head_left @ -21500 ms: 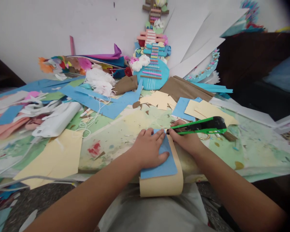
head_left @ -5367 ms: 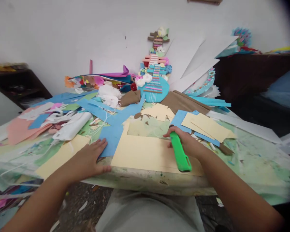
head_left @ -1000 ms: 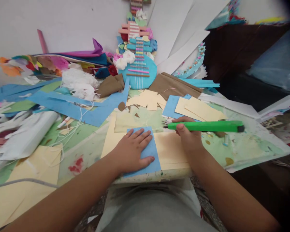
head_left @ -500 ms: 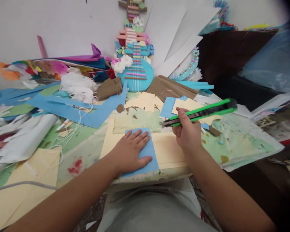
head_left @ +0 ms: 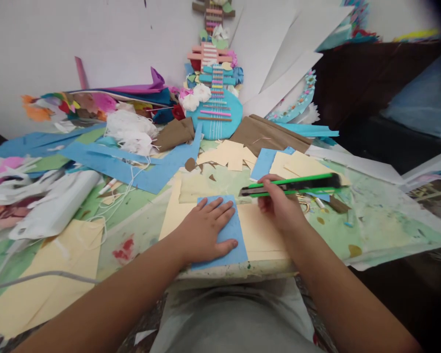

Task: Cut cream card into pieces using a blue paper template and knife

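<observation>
My left hand (head_left: 205, 229) lies flat, fingers spread, on a small blue paper rectangle (head_left: 235, 240). That rectangle rests on a larger cream sheet (head_left: 262, 233) at the table's front edge. My right hand (head_left: 281, 208) is closed around a green and black utility knife (head_left: 292, 185). The knife lies nearly level, its tip pointing left, close to the blue rectangle's upper right corner.
Blue paper offcuts (head_left: 132, 164), cream scraps (head_left: 228, 154), brown paper (head_left: 268, 132), a white roll (head_left: 59, 206) and string clutter the paint-stained table (head_left: 382, 220). A blue paper guitar craft (head_left: 215, 110) and white boards (head_left: 275, 59) lean on the wall.
The knife, raised and tilted half a second ago, has come down level toward the blue rectangle's top right corner. My left hand stays pressed on the blue paper.
</observation>
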{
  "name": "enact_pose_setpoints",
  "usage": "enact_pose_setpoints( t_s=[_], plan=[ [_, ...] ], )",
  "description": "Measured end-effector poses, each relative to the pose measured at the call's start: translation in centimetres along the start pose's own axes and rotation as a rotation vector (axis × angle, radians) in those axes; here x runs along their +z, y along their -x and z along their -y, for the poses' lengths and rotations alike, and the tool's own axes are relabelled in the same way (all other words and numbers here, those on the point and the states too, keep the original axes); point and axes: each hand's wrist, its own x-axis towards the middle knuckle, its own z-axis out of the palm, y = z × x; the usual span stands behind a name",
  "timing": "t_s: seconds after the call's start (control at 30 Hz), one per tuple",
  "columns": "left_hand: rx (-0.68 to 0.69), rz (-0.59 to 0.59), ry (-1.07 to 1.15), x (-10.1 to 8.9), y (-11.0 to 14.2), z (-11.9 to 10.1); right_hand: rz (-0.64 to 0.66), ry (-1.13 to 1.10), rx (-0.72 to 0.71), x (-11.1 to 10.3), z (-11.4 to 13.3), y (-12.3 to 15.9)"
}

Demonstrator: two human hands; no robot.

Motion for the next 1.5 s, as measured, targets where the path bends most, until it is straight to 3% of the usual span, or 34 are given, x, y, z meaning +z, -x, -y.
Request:
enact_pose_setpoints(
  t_s=[0.13, 0.33, 0.6, 0.73, 0.97, 1.5],
  plan=[
    [-0.007, 0.009, -0.003, -0.1, 0.0, -0.1, 0.144, -0.191, 0.192, 0.3, 0.4, -0.1],
    [-0.006, -0.003, -0.014, -0.1, 0.0, -0.1, 0.021, -0.254, 0.091, 0.4, -0.1, 0.1],
    [0.0, -0.013, -0.026, 0.0, 0.1, -0.1, 0.053, -0.256, 0.197, 0.3, 0.0, 0.2],
    [-0.001, -0.024, -0.026, 0.1, 0.0, -0.1, 0.058, -0.142, 0.07, 0.3, -0.2, 0.3],
    [-0.007, -0.012, -0.021, 0.0, 0.0, 0.0, -0.043, 0.478, -0.303, 1.0, -0.6, 0.2],
    [0.002, -0.017, -0.029, 0.2, -0.1, 0.0, -0.087, 0.586, -0.42, 1.7, -0.8, 0.4]
  ],
)
